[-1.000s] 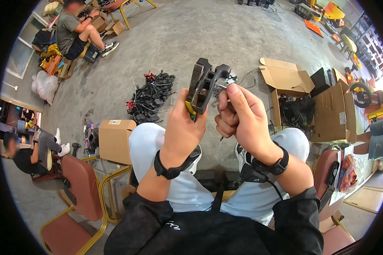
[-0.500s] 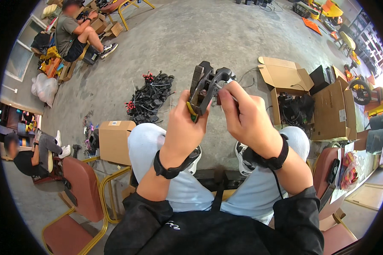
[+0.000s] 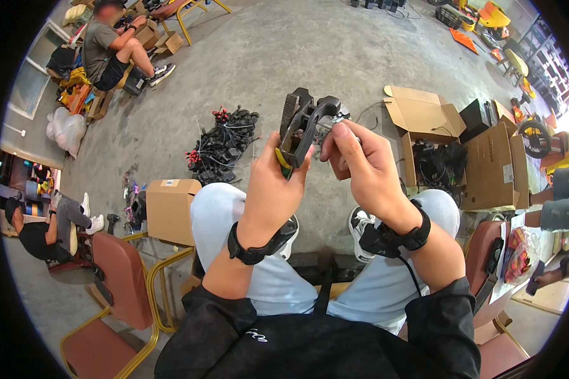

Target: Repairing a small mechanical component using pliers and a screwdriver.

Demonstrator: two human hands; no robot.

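Observation:
My left hand [image 3: 273, 189] grips a dark crimping tool [image 3: 300, 126] with yellow-green handle ends, held upright above my knees. My right hand [image 3: 360, 165] pinches a small metal piece with a thin wire [image 3: 335, 119] at the tool's jaws. Both wrists wear black bands, and a cable runs down from the right one. My legs in pale trousers are below the hands.
A pile of black and red cable parts [image 3: 222, 144] lies on the concrete floor ahead. An open cardboard box [image 3: 423, 120] with black parts stands to the right, a closed small box [image 3: 169, 210] to the left. Red-brown chairs [image 3: 117, 284] flank me. Other people sit at the left.
The tool and both hands stayed nearly in place; my right fingers shifted slightly at the tool's jaws.

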